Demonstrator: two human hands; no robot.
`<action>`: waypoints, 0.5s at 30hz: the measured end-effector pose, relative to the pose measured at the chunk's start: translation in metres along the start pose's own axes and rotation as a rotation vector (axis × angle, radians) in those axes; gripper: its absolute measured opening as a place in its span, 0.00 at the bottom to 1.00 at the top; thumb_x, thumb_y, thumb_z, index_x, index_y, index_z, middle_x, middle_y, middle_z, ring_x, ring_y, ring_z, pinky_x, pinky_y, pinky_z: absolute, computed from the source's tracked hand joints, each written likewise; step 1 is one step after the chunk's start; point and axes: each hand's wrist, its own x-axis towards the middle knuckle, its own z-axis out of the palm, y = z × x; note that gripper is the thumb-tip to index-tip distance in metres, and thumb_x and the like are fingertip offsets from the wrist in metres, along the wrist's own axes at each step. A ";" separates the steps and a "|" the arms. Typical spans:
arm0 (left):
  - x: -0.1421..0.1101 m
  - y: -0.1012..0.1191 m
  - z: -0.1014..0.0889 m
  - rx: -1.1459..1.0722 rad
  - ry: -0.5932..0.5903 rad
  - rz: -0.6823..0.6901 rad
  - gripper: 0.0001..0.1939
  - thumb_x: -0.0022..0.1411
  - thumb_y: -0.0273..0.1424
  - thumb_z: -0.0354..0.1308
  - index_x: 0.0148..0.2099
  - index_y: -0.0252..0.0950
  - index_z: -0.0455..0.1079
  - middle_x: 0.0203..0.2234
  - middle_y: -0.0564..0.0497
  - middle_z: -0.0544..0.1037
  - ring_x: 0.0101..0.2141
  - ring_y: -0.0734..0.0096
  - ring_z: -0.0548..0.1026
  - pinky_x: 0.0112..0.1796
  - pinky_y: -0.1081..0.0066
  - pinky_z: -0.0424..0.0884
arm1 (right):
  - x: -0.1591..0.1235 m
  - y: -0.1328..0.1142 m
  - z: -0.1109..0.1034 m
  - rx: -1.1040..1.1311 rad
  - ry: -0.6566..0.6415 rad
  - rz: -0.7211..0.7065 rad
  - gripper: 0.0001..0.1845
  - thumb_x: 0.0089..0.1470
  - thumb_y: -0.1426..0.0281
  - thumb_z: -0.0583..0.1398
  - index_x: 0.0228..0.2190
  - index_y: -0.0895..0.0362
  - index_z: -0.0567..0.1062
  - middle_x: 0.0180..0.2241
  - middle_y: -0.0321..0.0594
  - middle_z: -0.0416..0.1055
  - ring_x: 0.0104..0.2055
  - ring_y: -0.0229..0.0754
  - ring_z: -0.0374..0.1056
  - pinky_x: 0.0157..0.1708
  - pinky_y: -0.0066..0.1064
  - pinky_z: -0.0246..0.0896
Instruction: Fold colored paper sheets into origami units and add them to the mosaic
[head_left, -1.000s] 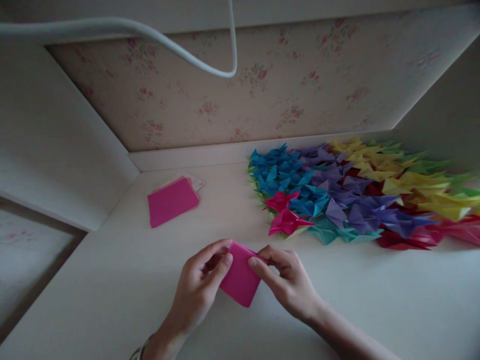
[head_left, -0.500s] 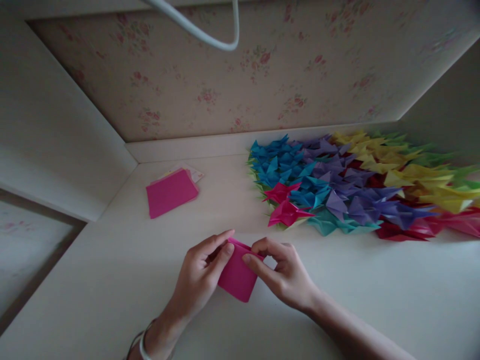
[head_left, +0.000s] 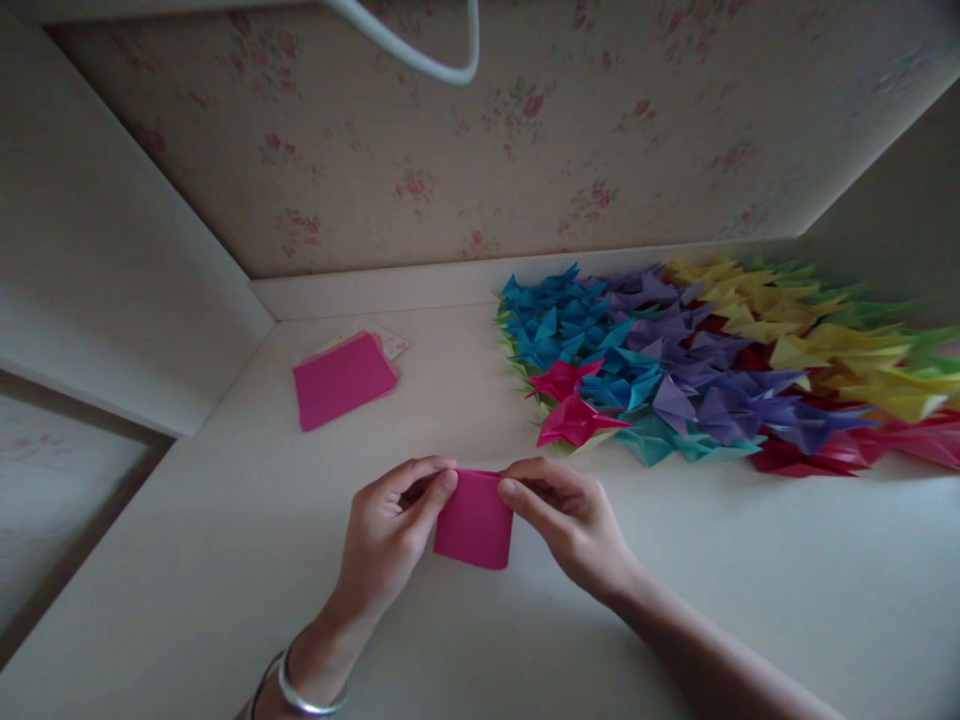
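A folded square of pink origami paper (head_left: 474, 522) is held up between both hands above the white table. My left hand (head_left: 397, 515) pinches its upper left corner between thumb and fingers. At the upper right corner, my right hand (head_left: 566, 520) grips the paper the same way, its thumb lying on the near face. The top edge shows a layered fold; the far side of the paper is hidden from me. A silver bangle (head_left: 311, 700) circles my left wrist.
A stack of pink paper sheets (head_left: 345, 382) lies at the back left over a printed packet. Many folded paper cranes (head_left: 697, 360) in blue, purple, yellow, red and green crowd the back right. A white cable (head_left: 420, 60) hangs before the floral wall.
The pink paper has turned from a tilt to nearly square-on and has risen slightly. My left hand moved a little left and keeps its pinch; my right hand still grips the right corner.
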 end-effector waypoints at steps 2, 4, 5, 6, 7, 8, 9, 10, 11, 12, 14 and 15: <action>0.000 0.000 0.001 -0.012 -0.005 -0.006 0.08 0.60 0.36 0.66 0.40 0.39 0.81 0.33 0.52 0.85 0.32 0.71 0.80 0.33 0.79 0.75 | 0.001 0.001 0.001 0.056 0.025 0.034 0.11 0.57 0.62 0.65 0.30 0.57 0.79 0.27 0.37 0.73 0.29 0.37 0.66 0.28 0.26 0.59; 0.001 0.000 0.001 -0.024 -0.010 -0.024 0.08 0.60 0.36 0.66 0.40 0.38 0.81 0.32 0.52 0.85 0.31 0.71 0.80 0.33 0.80 0.75 | 0.002 0.002 0.003 0.123 0.046 0.064 0.10 0.57 0.62 0.65 0.33 0.57 0.79 0.28 0.37 0.74 0.30 0.37 0.66 0.29 0.26 0.60; 0.001 0.000 0.001 -0.030 -0.014 -0.036 0.08 0.60 0.36 0.67 0.39 0.38 0.81 0.31 0.52 0.85 0.30 0.72 0.80 0.32 0.80 0.75 | 0.002 0.002 0.003 0.143 0.051 0.074 0.10 0.56 0.62 0.66 0.33 0.57 0.79 0.28 0.37 0.74 0.30 0.37 0.66 0.30 0.26 0.59; 0.000 0.000 0.001 -0.037 -0.019 -0.049 0.09 0.60 0.36 0.67 0.39 0.38 0.81 0.31 0.52 0.84 0.30 0.72 0.80 0.31 0.80 0.74 | 0.002 0.002 0.003 0.150 0.055 0.081 0.11 0.56 0.62 0.66 0.33 0.57 0.79 0.28 0.37 0.74 0.30 0.37 0.66 0.30 0.27 0.59; 0.000 0.000 0.000 -0.047 -0.023 -0.060 0.09 0.59 0.36 0.67 0.40 0.37 0.81 0.30 0.51 0.84 0.29 0.72 0.79 0.31 0.80 0.74 | 0.002 0.003 0.003 0.146 0.056 0.087 0.11 0.57 0.62 0.65 0.32 0.57 0.79 0.28 0.37 0.73 0.31 0.38 0.65 0.30 0.27 0.59; 0.000 0.000 0.000 -0.060 -0.027 -0.069 0.09 0.59 0.37 0.67 0.40 0.37 0.81 0.30 0.51 0.84 0.29 0.72 0.79 0.31 0.80 0.74 | 0.003 0.003 0.003 0.137 0.051 0.091 0.12 0.57 0.61 0.65 0.32 0.58 0.79 0.28 0.37 0.73 0.31 0.38 0.65 0.30 0.27 0.58; 0.000 -0.001 0.000 -0.075 -0.030 -0.075 0.10 0.59 0.36 0.67 0.40 0.37 0.81 0.29 0.51 0.84 0.29 0.72 0.79 0.30 0.79 0.74 | 0.003 0.002 0.003 0.129 0.045 0.093 0.12 0.58 0.61 0.64 0.31 0.58 0.79 0.28 0.37 0.72 0.30 0.38 0.64 0.29 0.28 0.57; 0.000 -0.001 0.000 -0.089 -0.032 -0.080 0.10 0.58 0.36 0.68 0.40 0.37 0.81 0.29 0.51 0.84 0.29 0.72 0.79 0.30 0.79 0.74 | 0.003 0.002 0.002 0.123 0.041 0.094 0.13 0.58 0.61 0.64 0.31 0.58 0.79 0.28 0.37 0.71 0.30 0.38 0.63 0.29 0.28 0.57; 0.000 -0.001 0.000 -0.103 -0.032 -0.085 0.10 0.58 0.36 0.68 0.40 0.37 0.81 0.29 0.51 0.84 0.29 0.72 0.78 0.30 0.79 0.74 | 0.003 0.002 0.002 0.117 0.031 0.090 0.13 0.59 0.61 0.63 0.31 0.58 0.79 0.28 0.37 0.70 0.31 0.38 0.63 0.29 0.28 0.56; 0.000 -0.002 0.000 -0.115 -0.030 -0.092 0.10 0.58 0.36 0.68 0.40 0.37 0.81 0.29 0.51 0.84 0.29 0.72 0.78 0.30 0.79 0.74 | 0.004 0.002 0.001 0.108 0.021 0.084 0.13 0.59 0.61 0.63 0.31 0.58 0.78 0.28 0.37 0.69 0.31 0.38 0.62 0.29 0.28 0.56; 0.001 -0.002 0.001 -0.130 -0.025 -0.105 0.10 0.57 0.36 0.68 0.40 0.37 0.81 0.29 0.51 0.84 0.29 0.72 0.78 0.31 0.79 0.74 | 0.004 0.002 0.000 0.086 -0.005 0.069 0.13 0.60 0.62 0.62 0.30 0.58 0.78 0.28 0.36 0.68 0.30 0.37 0.61 0.29 0.29 0.54; 0.001 -0.003 0.001 -0.135 -0.023 -0.111 0.10 0.57 0.36 0.69 0.40 0.37 0.81 0.29 0.51 0.84 0.29 0.72 0.78 0.31 0.79 0.74 | 0.005 0.002 0.000 0.078 -0.016 0.063 0.13 0.61 0.62 0.61 0.30 0.58 0.77 0.27 0.35 0.67 0.30 0.37 0.60 0.29 0.29 0.53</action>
